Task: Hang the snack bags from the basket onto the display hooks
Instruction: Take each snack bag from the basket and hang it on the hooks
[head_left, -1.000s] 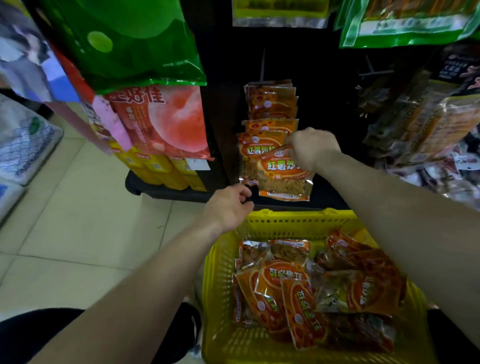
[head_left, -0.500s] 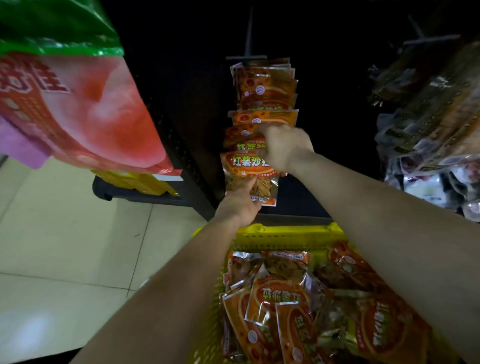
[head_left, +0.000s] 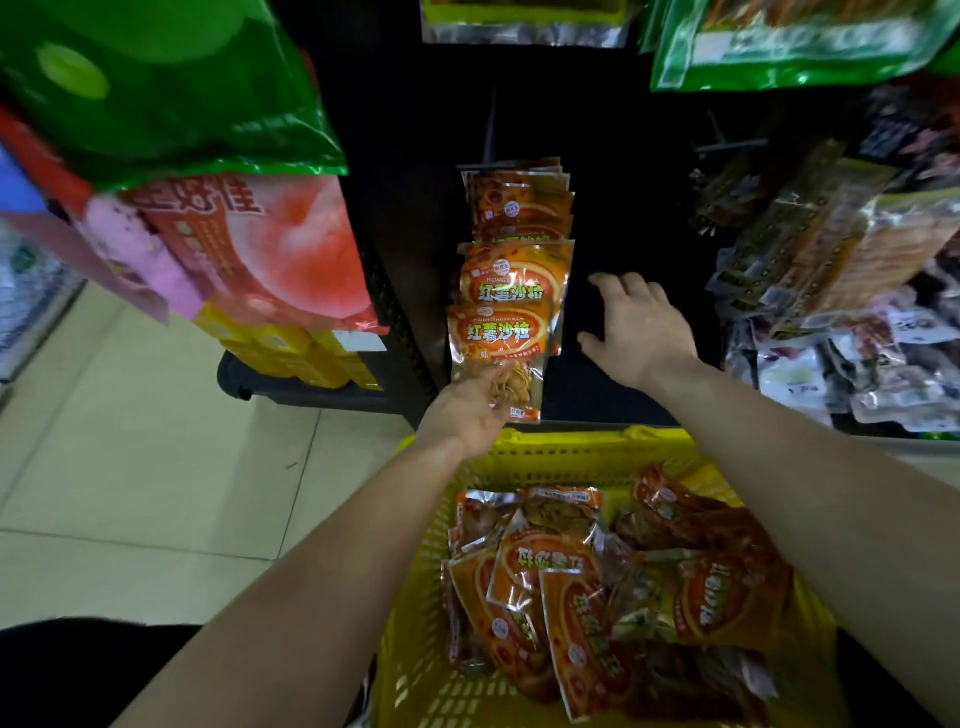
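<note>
1. My left hand (head_left: 467, 410) touches the bottom edge of the front hung snack bag (head_left: 500, 338); pinching or not, I cannot tell.
2. My right hand (head_left: 639, 332) hovers spread and empty beside it.
3. Loose bags (head_left: 571, 597) lie in the yellow basket (head_left: 545, 444).

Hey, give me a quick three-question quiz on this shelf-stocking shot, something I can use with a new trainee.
1. True or false: the right hand is gripping a snack bag.
2. Multiple choice: the left hand meets the front hanging bag at its A) top edge, B) bottom end, C) nowhere.
3. Fill in: the loose snack bags not yet hung lie in a ____ basket.

Key: 1 false, it is open with its fingers spread, to the right of the hung bags. 2 B. 3 yellow.
</note>
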